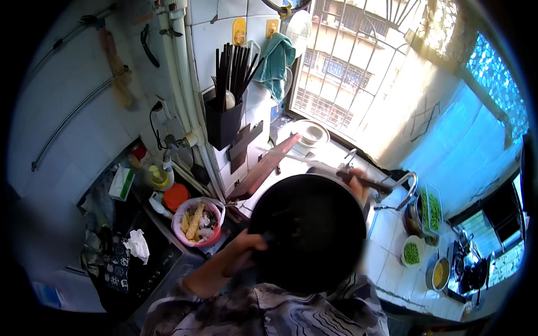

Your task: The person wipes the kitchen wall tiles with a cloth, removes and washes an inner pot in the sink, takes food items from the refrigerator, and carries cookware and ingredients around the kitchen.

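Note:
A large round black pan (311, 232) fills the middle of the head view, close to my body. My left hand (241, 252) is closed on its left side, thumb over the edge. Beyond the pan's upper right rim, my right hand (357, 183) is closed around the dark brown handle of a long tool (376, 185). A thin, pale metal part runs leftward from that handle; whether it is a blade or a shaft, I cannot tell. The pan hides part of the counter and my right forearm. A wooden cutting board (272, 165) leans against the wall behind the pan.
A faucet (413, 178) curves over the counter at right. Farther right are a glass dish of green beans (431, 210), a bowl of peas (412, 253), a pot (438, 274) and a stove (468, 263). A lined scrap bin (197, 222) stands left; a black chopstick holder (223, 120) hangs above.

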`<state>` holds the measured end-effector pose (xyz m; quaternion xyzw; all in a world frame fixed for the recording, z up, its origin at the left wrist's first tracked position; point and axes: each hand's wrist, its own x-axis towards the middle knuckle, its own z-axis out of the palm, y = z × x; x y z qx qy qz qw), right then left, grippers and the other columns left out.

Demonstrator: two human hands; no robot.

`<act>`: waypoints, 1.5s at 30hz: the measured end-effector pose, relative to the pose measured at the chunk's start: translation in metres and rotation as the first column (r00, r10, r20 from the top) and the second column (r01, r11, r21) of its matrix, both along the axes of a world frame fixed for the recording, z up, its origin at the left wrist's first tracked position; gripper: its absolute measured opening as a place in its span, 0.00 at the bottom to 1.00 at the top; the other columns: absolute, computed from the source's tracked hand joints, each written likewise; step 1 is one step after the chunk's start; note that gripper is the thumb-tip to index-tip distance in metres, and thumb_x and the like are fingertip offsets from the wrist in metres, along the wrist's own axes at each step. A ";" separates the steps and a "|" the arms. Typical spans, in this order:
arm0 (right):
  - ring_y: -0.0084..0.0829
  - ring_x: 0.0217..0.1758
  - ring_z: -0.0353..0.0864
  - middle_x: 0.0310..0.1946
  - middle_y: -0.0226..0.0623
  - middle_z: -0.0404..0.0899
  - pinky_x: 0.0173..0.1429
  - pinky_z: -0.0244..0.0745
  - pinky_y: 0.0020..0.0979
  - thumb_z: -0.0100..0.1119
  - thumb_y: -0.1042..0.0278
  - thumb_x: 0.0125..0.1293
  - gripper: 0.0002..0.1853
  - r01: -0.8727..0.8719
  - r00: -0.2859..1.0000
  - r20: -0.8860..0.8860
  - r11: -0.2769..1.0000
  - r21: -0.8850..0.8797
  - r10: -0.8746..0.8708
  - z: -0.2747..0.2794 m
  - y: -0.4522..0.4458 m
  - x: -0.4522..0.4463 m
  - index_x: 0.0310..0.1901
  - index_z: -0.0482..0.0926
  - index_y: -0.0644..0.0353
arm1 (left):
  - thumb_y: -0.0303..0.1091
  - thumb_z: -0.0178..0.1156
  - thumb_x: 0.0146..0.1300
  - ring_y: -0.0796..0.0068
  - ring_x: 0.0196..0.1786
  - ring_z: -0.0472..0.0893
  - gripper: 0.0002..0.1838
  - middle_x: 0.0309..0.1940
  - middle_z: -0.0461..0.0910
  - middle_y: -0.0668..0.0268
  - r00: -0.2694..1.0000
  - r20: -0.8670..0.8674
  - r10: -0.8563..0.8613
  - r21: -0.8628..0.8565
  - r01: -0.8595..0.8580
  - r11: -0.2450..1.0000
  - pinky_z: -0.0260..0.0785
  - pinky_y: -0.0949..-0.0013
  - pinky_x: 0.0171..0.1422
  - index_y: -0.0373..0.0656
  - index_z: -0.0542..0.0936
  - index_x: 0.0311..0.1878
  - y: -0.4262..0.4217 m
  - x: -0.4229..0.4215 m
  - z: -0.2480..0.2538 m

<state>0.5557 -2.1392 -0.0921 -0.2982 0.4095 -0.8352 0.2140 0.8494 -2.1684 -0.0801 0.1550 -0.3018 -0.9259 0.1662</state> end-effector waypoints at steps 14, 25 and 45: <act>0.39 0.26 0.78 0.23 0.42 0.75 0.35 0.72 0.37 0.60 0.57 0.57 0.18 0.024 0.515 -0.834 0.970 0.242 0.195 0.141 -0.228 -0.008 0.42 0.74 0.63 | 0.28 0.50 0.43 0.54 0.51 0.79 0.30 0.49 0.78 0.49 0.647 0.059 0.761 0.300 -0.738 0.604 0.71 0.58 0.61 0.29 0.72 0.55 0.057 0.095 -0.088; 0.55 0.35 0.80 0.28 0.55 0.79 0.40 0.74 0.46 0.61 0.58 0.56 0.21 0.096 0.371 -0.913 0.971 0.220 0.170 0.117 -0.297 0.042 0.41 0.69 0.68 | 0.28 0.49 0.44 0.56 0.48 0.81 0.28 0.45 0.80 0.50 0.530 0.243 0.812 0.275 -0.841 0.466 0.73 0.60 0.58 0.28 0.73 0.52 0.085 0.078 -0.098; 0.40 0.24 0.79 0.21 0.39 0.79 0.30 0.71 0.40 0.58 0.59 0.63 0.12 0.510 0.664 -0.746 0.697 0.504 0.055 -0.124 -0.044 0.067 0.40 0.76 0.59 | 0.26 0.51 0.54 0.62 0.51 0.76 0.23 0.49 0.75 0.55 0.872 0.262 0.414 0.048 -0.440 0.897 0.68 0.62 0.59 0.36 0.71 0.56 0.033 0.164 -0.140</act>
